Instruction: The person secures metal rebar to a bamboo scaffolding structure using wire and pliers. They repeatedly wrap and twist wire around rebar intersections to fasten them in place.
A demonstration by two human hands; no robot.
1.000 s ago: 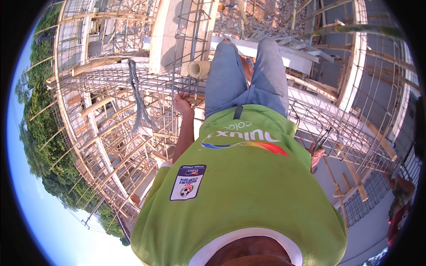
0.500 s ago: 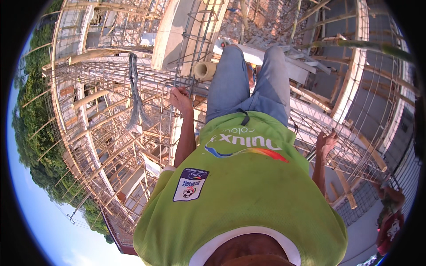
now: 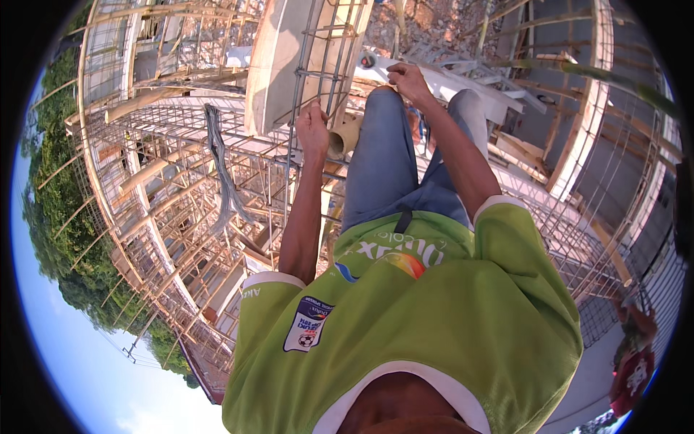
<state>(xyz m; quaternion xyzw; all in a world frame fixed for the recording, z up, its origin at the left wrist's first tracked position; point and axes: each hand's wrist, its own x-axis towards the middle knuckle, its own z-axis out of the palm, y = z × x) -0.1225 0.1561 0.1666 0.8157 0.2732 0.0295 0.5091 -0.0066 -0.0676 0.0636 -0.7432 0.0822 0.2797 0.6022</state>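
My left hand (image 3: 312, 130) is closed around a vertical bar of a steel rebar cage (image 3: 323, 50), which runs beside a pale wooden form board (image 3: 269, 69). My right hand (image 3: 406, 78) hovers above my right knee with its fingers curled, next to the cage's far side. Whether it holds anything is too small to tell. My blue jeans (image 3: 383, 166) and green shirt (image 3: 434, 318) fill the middle of the view. A tan pipe end (image 3: 345, 134) sits just right of my left hand.
Rebar mesh and timber scaffolding (image 3: 181, 217) spread far below on the left, with a grey bundle of cables (image 3: 220, 170). Planks and a white frame (image 3: 499, 101) lie right of my legs. A person in red (image 3: 636, 369) stands low at the right. Trees border the left edge.
Both arms have stretched forward: my left hand slid further along the cage bars, and my right hand swung from low at my side to above my knee.
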